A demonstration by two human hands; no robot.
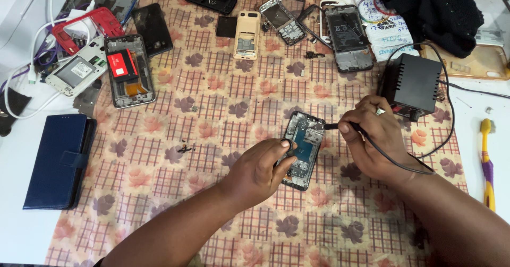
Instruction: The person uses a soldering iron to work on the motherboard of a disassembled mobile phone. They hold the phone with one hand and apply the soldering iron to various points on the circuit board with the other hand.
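Head view, work item: opened phone (pixel 304 149), back cover off, board and blue inner part exposed; lies flat near the centre of the patterned cloth (pixel 212 113), between both hands, tilted slightly from the person's line of sight.

Head view, left hand (pixel 263 169): fingers curled, thumb and fingertips pressing on the phone's left edge. Judged a bracing grip, so the phone does not slide on the cloth. Whether something small is pinched at the fingertips, cannot tell.

Head view, right hand (pixel 374 137): closed in a pen-like pinch on a soldering iron (pixel 333 126), tip laid at the phone's upper right corner. Low, close grip judged to give fine control of the tip.

Head view, cable: iron's black cord (pixel 388 158) runs back under the right wrist and loops toward the black power unit (pixel 413 84), which sits just beyond the right hand, near enough for the cord to stay slack.

Head view, spares: 1 dark phone frame with a red battery (pixel 127 70), 1 white phone shell (pixel 77 71), 1 beige keypad phone (pixel 247 33), 1 open dark frame (pixel 348 36) line the far edge, well apart from the working spot.

Head view, sides: blue wallet case (pixel 56 161) off the cloth at left; yellow-purple toothbrush (pixel 486 161) at right on the white table (pixel 473 123).
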